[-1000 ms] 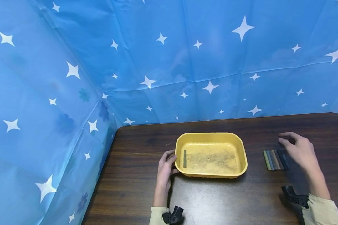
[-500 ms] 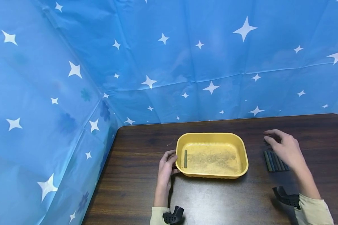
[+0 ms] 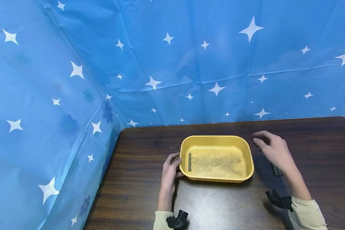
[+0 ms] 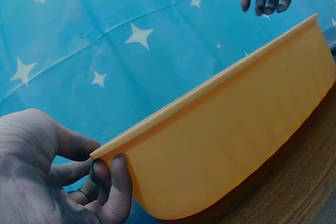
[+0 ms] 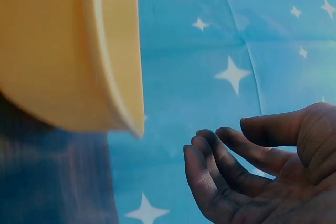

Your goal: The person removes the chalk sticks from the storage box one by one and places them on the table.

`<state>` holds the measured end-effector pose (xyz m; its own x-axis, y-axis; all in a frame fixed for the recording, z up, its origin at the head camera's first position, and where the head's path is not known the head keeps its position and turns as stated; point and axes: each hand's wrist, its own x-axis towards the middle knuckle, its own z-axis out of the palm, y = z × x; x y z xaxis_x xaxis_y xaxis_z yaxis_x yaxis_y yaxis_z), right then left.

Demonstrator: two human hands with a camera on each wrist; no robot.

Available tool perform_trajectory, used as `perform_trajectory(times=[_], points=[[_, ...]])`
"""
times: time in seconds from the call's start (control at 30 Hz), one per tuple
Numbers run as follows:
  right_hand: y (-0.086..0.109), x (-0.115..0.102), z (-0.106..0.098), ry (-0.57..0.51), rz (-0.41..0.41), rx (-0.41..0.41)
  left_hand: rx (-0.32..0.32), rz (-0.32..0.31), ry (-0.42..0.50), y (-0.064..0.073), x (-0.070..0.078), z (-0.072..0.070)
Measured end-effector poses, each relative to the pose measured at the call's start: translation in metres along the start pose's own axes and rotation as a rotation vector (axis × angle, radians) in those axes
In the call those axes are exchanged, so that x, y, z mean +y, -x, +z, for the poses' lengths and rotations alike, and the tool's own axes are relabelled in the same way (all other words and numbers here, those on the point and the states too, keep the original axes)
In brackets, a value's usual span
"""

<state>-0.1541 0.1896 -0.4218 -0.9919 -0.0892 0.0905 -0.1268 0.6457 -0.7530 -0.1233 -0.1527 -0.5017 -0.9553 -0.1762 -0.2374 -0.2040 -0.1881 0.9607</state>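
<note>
My left hand (image 3: pixel 168 175) grips the left end of a yellow plastic basin (image 3: pixel 215 178), thumb at the rim and fingers against the outer wall, as the left wrist view shows. One dark greenish stick (image 3: pixel 189 162), like a pastel or chalk, lies upright in line with the basin's left wall, on its floor. Just right of the basin hovers my right hand (image 3: pixel 276 154), fingers loosely bent with nothing visible between them. The fingertips (image 5: pixel 195 156) look dark-smudged in the right wrist view. Beneath that hand, the row of similar sticks (image 3: pixel 276 170) is mostly hidden by it.
A dark wood table (image 3: pixel 138 179) bears everything. Behind it and to the left hangs a blue sheet (image 3: pixel 126 64) with white stars. Each wrist wears a black camera mount (image 3: pixel 177 219) beside a pale sleeve (image 3: pixel 306 212).
My right hand has moved left, from beside the row of sticks to over it, near the basin's right end. The left hand and the basin have stayed put.
</note>
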Motion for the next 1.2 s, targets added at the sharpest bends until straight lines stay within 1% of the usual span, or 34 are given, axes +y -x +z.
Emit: perform_trajectory(times=[0.13, 0.33, 0.43, 0.67, 0.83, 0.97, 1.1, 1.2], points=[[-0.004, -0.011, 0.009, -0.038, -0.007, -0.025, -0.003, 0.002, 0.006, -0.001, -0.001, -0.001], [-0.008, -0.023, 0.021, -0.156, -0.022, -0.049, -0.007, 0.008, 0.010, -0.001, 0.000, -0.001], [-0.009, -0.028, 0.029, -0.173, -0.040, -0.066, -0.004, 0.009, 0.005, -0.001, 0.000, -0.001], [-0.012, -0.044, 0.062, -0.185, -0.091, -0.113, -0.008, 0.007, 0.000, 0.001, 0.000, 0.000], [-0.014, -0.057, 0.089, -0.172, -0.125, -0.162, -0.007, 0.010, 0.001, 0.001, 0.001, -0.001], [-0.015, -0.063, 0.108, -0.192, -0.145, -0.205, -0.007, 0.014, -0.003, 0.001, 0.001, -0.001], [-0.016, -0.067, 0.122, -0.232, -0.135, -0.244, -0.007, 0.019, 0.002, 0.001, 0.001, -0.001], [-0.016, -0.070, 0.131, -0.246, -0.104, -0.267, -0.008, 0.018, 0.013, 0.001, 0.001, 0.000]])
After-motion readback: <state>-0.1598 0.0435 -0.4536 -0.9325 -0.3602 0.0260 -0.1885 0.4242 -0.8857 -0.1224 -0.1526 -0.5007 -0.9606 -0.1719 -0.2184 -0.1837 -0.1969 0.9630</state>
